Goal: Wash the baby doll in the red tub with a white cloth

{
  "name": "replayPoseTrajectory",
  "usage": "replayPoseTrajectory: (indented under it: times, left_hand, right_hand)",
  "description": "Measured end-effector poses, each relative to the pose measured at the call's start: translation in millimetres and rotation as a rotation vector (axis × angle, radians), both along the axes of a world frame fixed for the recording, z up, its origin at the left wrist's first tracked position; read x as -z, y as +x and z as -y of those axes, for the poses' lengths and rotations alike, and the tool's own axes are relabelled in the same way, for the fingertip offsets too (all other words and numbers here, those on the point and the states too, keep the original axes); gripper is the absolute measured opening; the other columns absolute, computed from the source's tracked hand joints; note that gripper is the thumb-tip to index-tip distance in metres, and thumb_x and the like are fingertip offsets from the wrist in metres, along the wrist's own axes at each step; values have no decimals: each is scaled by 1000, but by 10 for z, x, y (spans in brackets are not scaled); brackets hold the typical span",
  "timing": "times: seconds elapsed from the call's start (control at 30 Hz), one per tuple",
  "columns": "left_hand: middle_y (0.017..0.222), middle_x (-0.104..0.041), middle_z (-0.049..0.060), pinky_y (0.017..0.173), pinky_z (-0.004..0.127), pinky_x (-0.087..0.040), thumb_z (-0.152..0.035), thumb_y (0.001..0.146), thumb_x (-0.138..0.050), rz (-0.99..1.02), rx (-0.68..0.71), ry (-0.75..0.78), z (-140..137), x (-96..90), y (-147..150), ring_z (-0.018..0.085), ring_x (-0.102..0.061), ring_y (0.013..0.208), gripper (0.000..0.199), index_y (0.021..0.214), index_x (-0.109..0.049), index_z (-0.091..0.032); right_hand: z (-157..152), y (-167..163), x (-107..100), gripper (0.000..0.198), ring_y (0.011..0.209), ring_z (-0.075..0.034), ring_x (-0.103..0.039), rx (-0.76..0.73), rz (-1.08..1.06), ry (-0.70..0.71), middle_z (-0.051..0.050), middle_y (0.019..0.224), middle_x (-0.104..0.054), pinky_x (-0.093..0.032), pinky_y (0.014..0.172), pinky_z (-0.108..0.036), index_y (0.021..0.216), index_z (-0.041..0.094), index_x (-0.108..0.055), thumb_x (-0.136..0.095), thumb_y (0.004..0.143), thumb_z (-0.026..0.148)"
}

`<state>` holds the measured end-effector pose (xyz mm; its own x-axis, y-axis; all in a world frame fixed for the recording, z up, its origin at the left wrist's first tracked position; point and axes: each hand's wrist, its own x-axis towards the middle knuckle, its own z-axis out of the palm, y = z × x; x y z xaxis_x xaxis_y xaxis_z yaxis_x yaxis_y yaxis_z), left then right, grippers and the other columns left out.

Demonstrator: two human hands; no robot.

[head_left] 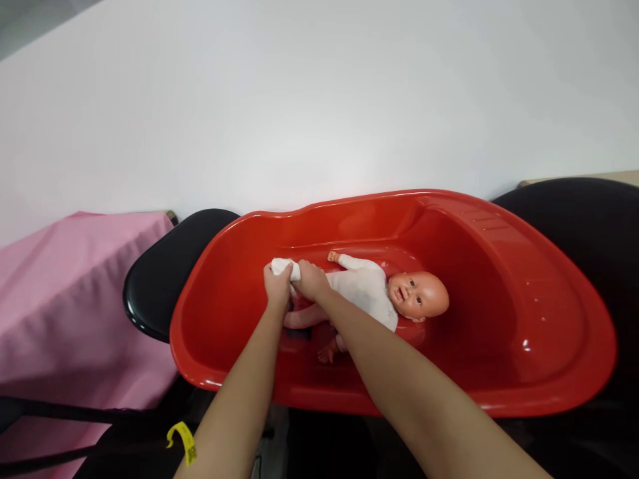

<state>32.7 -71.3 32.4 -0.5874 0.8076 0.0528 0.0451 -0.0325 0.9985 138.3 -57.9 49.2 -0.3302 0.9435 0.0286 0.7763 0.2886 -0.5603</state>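
A baby doll (372,293) in a white bodysuit lies on its back inside a red plastic baby bath (499,319), head toward the right. My left hand (277,283) and my right hand (310,279) both grip a white sock (284,267) on the doll's raised leg, at the left end of the doll. The doll's other leg (304,318) lies bare under my right forearm. One doll arm reaches up toward the tub's far wall, and the other is partly hidden by my arm.
The bath rests on black rounded seats (154,279) at left and right (589,219). A pink cloth (64,293) covers a surface at the left. A white wall fills the background. A yellow tag (184,442) hangs near my left arm.
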Motion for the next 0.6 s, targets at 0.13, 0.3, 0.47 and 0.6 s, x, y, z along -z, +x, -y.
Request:
replayPoseTrajectory:
  times: [0.13,0.3,0.47,0.6]
  left_hand:
    - [97,-70,7,82,34,-53,-31,83,-67,-186,-48,-91,17,59,-82,22,-68,90,23,101,-64,-18]
    - [100,-73,11,83,35,-51,-35,89,-59,-353,-149,-237,13,43,-133,25,-69,94,24,103,-67,-18]
    - [101,-74,15,80,36,-50,-41,91,-56,-518,-146,-408,-8,-56,-140,30,-70,94,29,100,-69,-17]
    - [91,-74,14,78,35,-49,-47,95,-49,-551,-79,-420,-14,-98,-148,28,-70,86,35,84,-67,-19]
  right_hand:
    - [22,-14,37,37,117,-30,-61,-51,13,-18,-13,130,-66,-43,98,-44,123,18,-56,-56,92,39]
    - [27,-35,66,30,113,-30,-62,-82,95,50,-14,124,-67,-43,97,-44,115,17,-58,-54,94,38]
    - [23,-30,127,29,111,-28,-62,-132,117,73,-13,124,-67,-42,99,-43,114,20,-59,-57,93,40]
    - [16,-38,178,32,112,-29,-62,-169,103,65,-12,123,-67,-40,103,-47,116,20,-58,-56,92,41]
